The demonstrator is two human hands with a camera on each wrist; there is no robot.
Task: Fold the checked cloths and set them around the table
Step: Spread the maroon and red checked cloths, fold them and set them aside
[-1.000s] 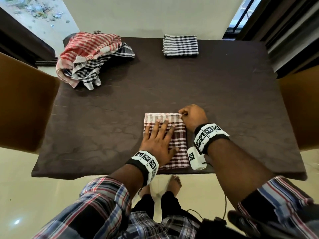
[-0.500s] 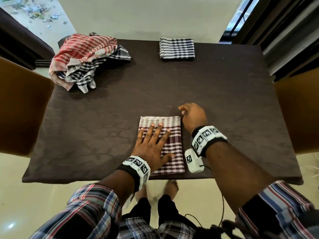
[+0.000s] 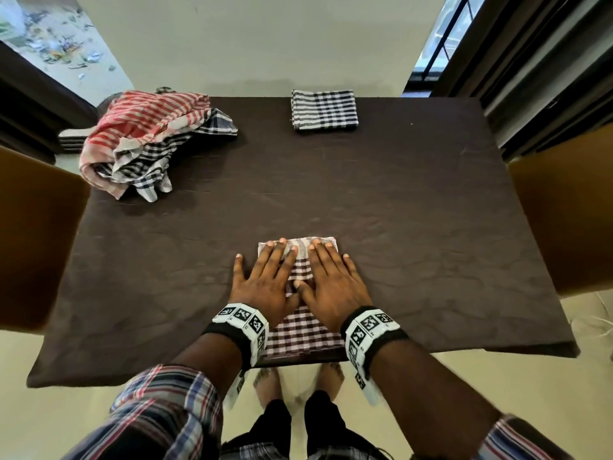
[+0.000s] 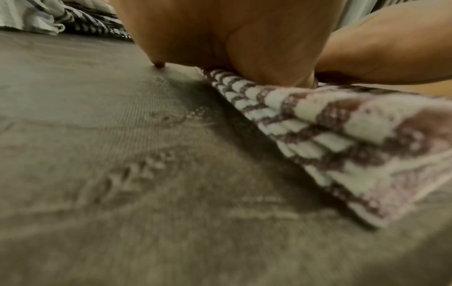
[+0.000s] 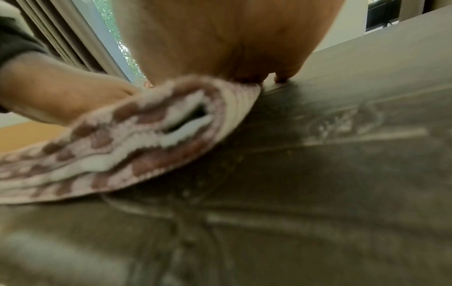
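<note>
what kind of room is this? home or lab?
Most likely a home dining area. A table under a dark brown cover has tan chair backs at both sides, a tiled floor lies beneath, and a barred window with dark curtains stands beyond. No lab gear shows.

It looked like a home dining room: a bench (image 3: 398,200) under a dark brown cover stood on pale glossy floor tiles (image 3: 49,410), with tan chair backs (image 3: 33,234) at either side, a barred window (image 3: 441,44) beyond, and household checked cloths (image 3: 149,137) heaped there.
</note>
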